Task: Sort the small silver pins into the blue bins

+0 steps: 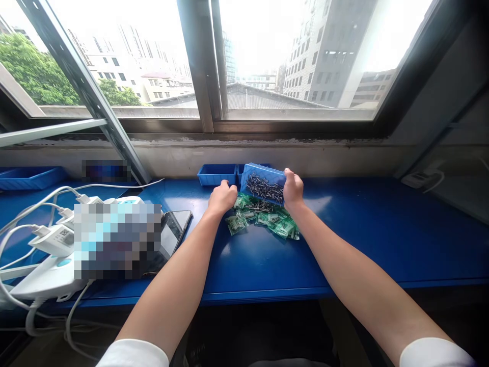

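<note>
My right hand (294, 189) grips the right end of a blue plastic bin (267, 174), thumb over its rim. The bin is tilted toward me, and a heap of small dark metal screws or pins (264, 187) lies inside it. Just below, more such metal pieces (263, 206) lie among small green-tinted plastic packets (282, 224) on the blue table (252, 265). Left of the pile is my left hand (223, 198), its fingers curled in and partly hidden; whatever they may hold is out of sight. One packet (237, 223) lies close to that hand.
Behind my left hand stands another blue bin (217, 176), near the wall under the window. To the left are a phone (175, 229), a white power strip (49, 278) with plugged-in chargers (53, 239) and loose cables. A metal shelf post (114, 137) rises at back left.
</note>
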The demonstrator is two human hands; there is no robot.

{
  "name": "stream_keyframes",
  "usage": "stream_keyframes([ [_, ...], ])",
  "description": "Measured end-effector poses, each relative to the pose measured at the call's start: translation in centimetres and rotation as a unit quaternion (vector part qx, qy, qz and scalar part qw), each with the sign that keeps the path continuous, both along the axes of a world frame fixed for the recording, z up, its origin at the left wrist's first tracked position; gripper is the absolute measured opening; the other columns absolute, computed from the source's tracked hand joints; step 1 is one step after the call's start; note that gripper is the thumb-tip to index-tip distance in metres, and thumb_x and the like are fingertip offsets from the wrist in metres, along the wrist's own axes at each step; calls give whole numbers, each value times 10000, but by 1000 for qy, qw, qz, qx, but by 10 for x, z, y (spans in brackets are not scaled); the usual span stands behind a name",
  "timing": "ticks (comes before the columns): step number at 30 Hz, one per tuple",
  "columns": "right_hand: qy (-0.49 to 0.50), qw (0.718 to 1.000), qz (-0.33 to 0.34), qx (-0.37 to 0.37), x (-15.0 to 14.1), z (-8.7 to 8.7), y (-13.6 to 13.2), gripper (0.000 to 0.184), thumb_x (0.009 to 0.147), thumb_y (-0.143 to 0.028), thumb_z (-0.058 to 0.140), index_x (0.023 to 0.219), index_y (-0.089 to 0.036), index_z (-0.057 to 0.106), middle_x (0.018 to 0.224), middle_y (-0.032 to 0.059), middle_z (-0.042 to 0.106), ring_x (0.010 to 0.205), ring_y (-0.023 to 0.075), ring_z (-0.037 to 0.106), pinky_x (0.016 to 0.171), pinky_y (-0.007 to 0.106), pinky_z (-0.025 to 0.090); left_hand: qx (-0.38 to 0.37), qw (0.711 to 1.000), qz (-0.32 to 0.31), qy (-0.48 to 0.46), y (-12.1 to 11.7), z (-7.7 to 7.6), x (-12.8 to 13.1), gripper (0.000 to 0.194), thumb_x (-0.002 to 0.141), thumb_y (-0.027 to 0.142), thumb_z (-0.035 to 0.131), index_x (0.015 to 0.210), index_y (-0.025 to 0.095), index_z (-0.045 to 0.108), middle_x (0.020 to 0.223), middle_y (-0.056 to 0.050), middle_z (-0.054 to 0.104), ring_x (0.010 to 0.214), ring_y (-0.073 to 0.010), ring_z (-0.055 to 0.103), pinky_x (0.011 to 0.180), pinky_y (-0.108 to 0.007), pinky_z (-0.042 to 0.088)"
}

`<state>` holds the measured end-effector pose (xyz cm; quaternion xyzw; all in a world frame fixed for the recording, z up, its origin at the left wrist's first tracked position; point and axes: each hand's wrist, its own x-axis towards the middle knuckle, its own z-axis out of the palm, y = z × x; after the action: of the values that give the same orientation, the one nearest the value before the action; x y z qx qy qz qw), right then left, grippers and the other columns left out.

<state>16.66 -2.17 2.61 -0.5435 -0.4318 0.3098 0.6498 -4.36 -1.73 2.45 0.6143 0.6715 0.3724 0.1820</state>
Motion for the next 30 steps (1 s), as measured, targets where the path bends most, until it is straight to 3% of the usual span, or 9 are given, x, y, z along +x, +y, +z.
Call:
stream_keyframes([
  [4, -6, 999, -48, 5, -5, -2, 0, 374, 761, -562, 485, 816, -197, 542, 774, 33, 601, 790, 188, 553, 699, 281, 433, 53, 998, 31, -21, -4, 6, 0, 287, 766, 326, 485, 991, 183, 591, 997, -169, 667, 993, -355, 593, 815, -437, 423],
  [8, -15, 998, -51, 23, -7, -6, 3, 365, 762, -538, 488, 840, -190, 567, 793, 26, 608, 761, 177, 544, 706, 282, 431, 167, 985, 40, -18, -14, 17, 3, 195, 787, 265, 434, 859, 187, 597, 885, -100, 655, 864, -261, 599, 783, -366, 446],
  [12, -18, 998, -44, 33, -8, -6, 1, 308, 766, -481, 491, 841, -193, 571, 797, 19, 604, 753, 169, 538, 705, 275, 424, 245, 967, -63, 20, -23, 19, 7, 162, 774, 217, 459, 809, 184, 613, 826, -51, 646, 786, -192, 590, 782, -309, 467],
  [15, -24, 998, -42, 41, -10, -5, -1, 285, 767, -460, 490, 840, -197, 571, 800, 16, 605, 759, 168, 535, 699, 269, 416, 288, 936, -189, 67, -27, 15, 16, 186, 778, 198, 494, 892, 177, 639, 919, -64, 654, 892, -191, 596, 848, -307, 477],
  [18, -26, 998, -44, 46, -11, -4, -2, 284, 766, -461, 490, 838, -199, 569, 799, 15, 610, 764, 172, 535, 691, 268, 414, 283, 903, -288, 149, -31, 8, 29, 268, 807, 186, 502, 1037, 176, 638, 1076, -90, 632, 1045, -218, 568, 945, -349, 457],
  [22, -22, 997, -52, 44, -12, -4, -2, 278, 764, -458, 497, 834, -200, 572, 805, 19, 610, 769, 175, 537, 690, 271, 416, 262, 889, -303, 220, -30, 1, 40, 271, 853, 170, 474, 1054, 178, 656, 1116, -110, 607, 1084, -253, 545, 960, -401, 455],
  [30, -12, 998, -52, 43, -10, -5, 0, 310, 770, -467, 496, 862, -184, 582, 822, 27, 618, 783, 181, 540, 695, 284, 419, 301, 864, -318, 246, -23, -1, 35, 235, 875, 152, 473, 965, 154, 690, 963, -100, 640, 947, -227, 576, 854, -378, 512],
])
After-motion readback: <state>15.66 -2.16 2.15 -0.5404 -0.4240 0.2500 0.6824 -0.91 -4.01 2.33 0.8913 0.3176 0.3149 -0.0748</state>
